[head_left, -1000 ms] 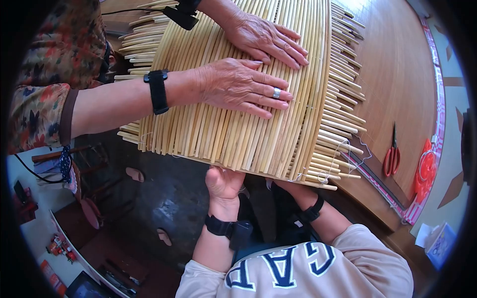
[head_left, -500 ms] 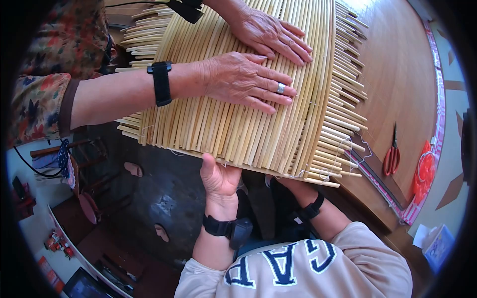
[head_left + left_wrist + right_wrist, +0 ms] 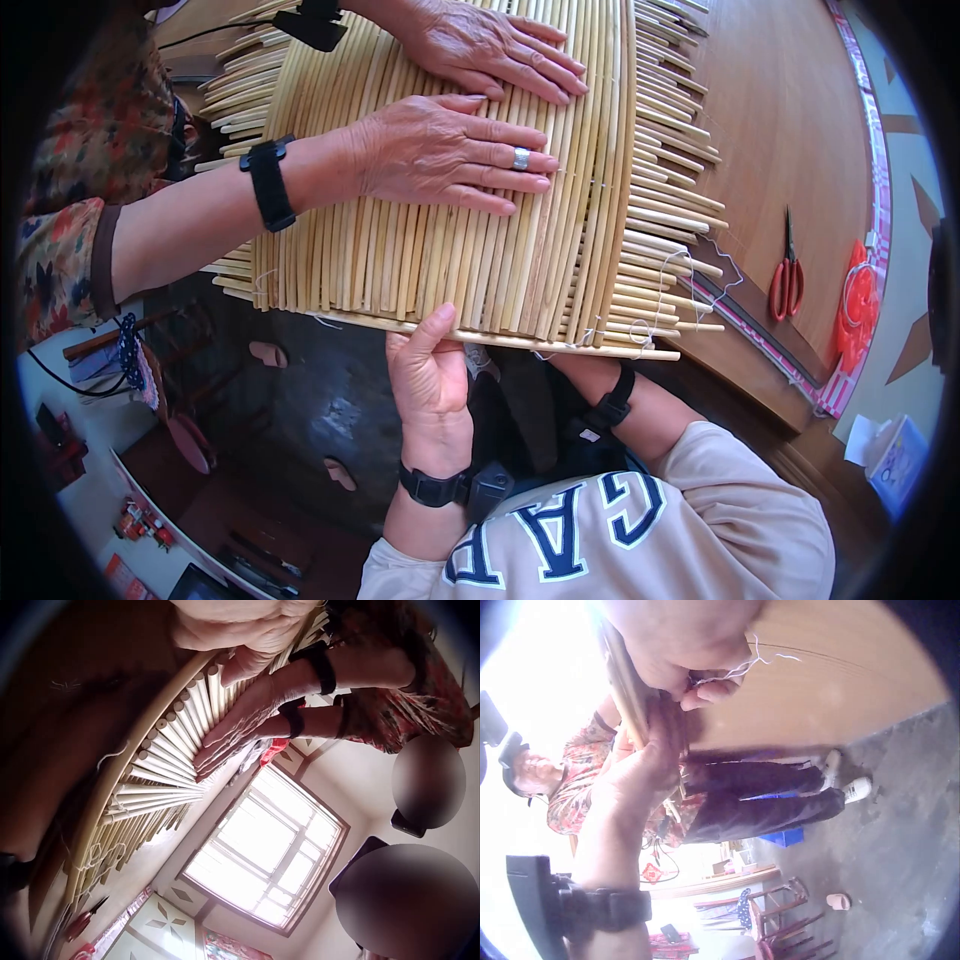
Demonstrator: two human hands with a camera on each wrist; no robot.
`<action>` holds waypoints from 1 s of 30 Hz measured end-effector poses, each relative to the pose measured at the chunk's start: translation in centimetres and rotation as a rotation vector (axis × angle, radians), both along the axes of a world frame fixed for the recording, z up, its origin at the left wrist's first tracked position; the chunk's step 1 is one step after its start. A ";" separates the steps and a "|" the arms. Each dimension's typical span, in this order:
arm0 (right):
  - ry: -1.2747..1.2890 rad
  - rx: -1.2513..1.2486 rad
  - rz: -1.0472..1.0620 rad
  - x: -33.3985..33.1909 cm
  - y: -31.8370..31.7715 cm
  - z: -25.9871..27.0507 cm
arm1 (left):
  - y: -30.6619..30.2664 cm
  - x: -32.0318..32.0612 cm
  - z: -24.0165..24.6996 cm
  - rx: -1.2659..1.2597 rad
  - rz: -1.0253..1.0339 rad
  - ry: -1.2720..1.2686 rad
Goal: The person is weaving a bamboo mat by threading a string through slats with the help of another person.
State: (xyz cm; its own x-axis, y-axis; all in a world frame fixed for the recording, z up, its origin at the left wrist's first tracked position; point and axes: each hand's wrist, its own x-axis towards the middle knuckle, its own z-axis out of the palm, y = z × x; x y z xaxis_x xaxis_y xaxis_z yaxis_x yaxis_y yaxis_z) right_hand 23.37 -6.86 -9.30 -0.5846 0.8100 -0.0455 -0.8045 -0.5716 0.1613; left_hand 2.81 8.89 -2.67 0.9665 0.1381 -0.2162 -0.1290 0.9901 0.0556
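A mat of pale wooden sticks (image 3: 480, 265) is lashed with thread to a rod (image 3: 560, 347) along its near edge. My left hand (image 3: 430, 385) grips this rod, thumb over the top and fingers underneath. In the head view my right hand is hidden below the mat, with only its forearm showing. The right wrist view shows my right hand (image 3: 690, 641) pinching white thread (image 3: 759, 659) beneath the edge. Another person's two hands (image 3: 455, 155) lie flat on the sticks from the left.
On the wooden table (image 3: 770, 130) at the right lie red-handled scissors (image 3: 787, 285) and a red plastic bag (image 3: 855, 310). Loose stick ends (image 3: 680, 215) jut out along the mat's right side. Slippers (image 3: 268, 353) are on the floor.
My left hand has shifted up onto the edge rod, its thumb now over it. The mat and the other person's hands appear further left in the head view.
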 end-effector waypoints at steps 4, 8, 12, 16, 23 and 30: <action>0.014 -0.006 -0.013 0.2 0.2 -0.1 | 0.0 0.1 0.3 -0.007 -0.006 0.012; 0.028 -0.002 -0.021 0.4 0.3 -0.2 | 0.0 0.0 0.3 -0.086 0.005 0.010; 0.034 0.021 -0.028 0.6 0.3 -0.3 | 0.0 0.0 0.3 -0.057 0.001 0.017; 0.041 0.059 -0.029 0.8 0.3 -0.2 | -0.1 0.0 0.1 -0.013 0.006 0.022; 0.062 -0.106 -0.031 0.6 0.1 -0.4 | -0.2 -0.1 -0.1 -0.013 0.018 0.012; 0.002 -0.072 -0.011 0.4 0.1 -0.3 | -0.1 0.0 0.0 -0.057 0.007 -0.010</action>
State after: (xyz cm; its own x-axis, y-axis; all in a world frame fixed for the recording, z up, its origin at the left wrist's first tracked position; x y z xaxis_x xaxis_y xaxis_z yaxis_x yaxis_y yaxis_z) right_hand 23.75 -6.80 -9.62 -0.5758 0.8111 -0.1024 -0.8103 -0.5495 0.2035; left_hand 2.80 8.81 -2.63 0.9678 0.1324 -0.2140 -0.1361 0.9907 -0.0026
